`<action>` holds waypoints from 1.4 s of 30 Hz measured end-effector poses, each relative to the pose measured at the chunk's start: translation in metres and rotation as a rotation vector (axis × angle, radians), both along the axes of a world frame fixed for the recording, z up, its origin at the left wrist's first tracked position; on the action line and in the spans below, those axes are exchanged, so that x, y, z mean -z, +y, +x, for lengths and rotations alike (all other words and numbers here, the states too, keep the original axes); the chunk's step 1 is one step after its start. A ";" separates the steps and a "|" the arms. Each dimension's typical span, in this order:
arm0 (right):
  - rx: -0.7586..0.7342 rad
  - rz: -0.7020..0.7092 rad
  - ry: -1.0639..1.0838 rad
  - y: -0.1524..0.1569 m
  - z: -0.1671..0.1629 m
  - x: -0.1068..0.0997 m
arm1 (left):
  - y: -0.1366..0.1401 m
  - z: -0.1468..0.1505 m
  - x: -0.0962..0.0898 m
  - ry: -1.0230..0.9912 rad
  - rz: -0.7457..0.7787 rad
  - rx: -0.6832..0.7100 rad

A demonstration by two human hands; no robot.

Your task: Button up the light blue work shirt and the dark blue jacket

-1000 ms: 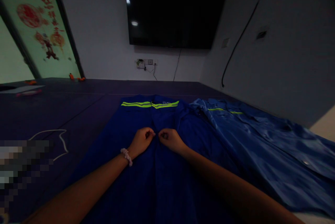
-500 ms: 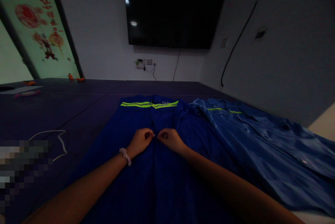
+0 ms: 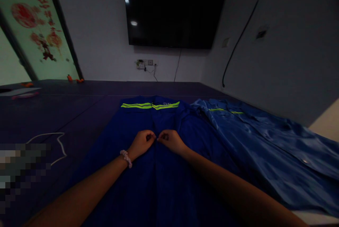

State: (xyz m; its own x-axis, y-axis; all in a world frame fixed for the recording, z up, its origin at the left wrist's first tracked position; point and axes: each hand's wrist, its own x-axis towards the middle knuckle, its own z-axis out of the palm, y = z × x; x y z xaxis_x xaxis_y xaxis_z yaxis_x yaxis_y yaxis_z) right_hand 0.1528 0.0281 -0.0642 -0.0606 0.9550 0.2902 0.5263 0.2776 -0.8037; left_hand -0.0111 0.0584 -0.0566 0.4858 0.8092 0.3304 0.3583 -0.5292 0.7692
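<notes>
A dark blue work jacket (image 3: pixel 132 124) with yellow-green reflective strips across the chest lies spread flat, its collar end away from me. Over its middle front opening, my left hand (image 3: pixel 143 141) pinches the cloth edge between thumb and fingertips, a pale scrunchie around its wrist. Facing it, my right hand (image 3: pixel 172 141) is closed in a similar pinch on the other side of the same edge. The two sets of fingertips almost meet. Any button between them is too dark and small to make out.
A lighter blue garment (image 3: pixel 259 145) with reflective strips lies to the right, against the jacket's sleeve. At the left are a white cable (image 3: pixel 62 144) and a pixelated patch. Orange objects (image 3: pixel 79 80) sit near the door. A large screen (image 3: pixel 174 11) hangs on the far wall.
The view has shifted very slightly. Both hands stay at the same spot on the jacket front, with their fingertips moving only a little.
</notes>
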 end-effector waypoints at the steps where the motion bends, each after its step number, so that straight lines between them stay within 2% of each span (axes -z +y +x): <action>1: -0.003 0.004 -0.011 0.000 0.000 0.000 | 0.000 0.000 0.000 -0.004 -0.004 0.002; 12: 0.026 0.090 -0.147 0.000 -0.001 0.002 | -0.007 0.003 -0.008 0.056 0.046 -0.027; 24: 0.009 0.094 -0.195 0.001 0.000 0.001 | -0.007 0.003 -0.006 0.126 0.154 -0.055; 32: 0.028 0.095 -0.200 -0.003 -0.002 -0.003 | -0.007 0.004 -0.005 0.108 0.169 -0.053; 42: 0.048 0.121 -0.368 -0.005 -0.003 -0.005 | -0.012 0.004 -0.009 0.233 0.186 -0.151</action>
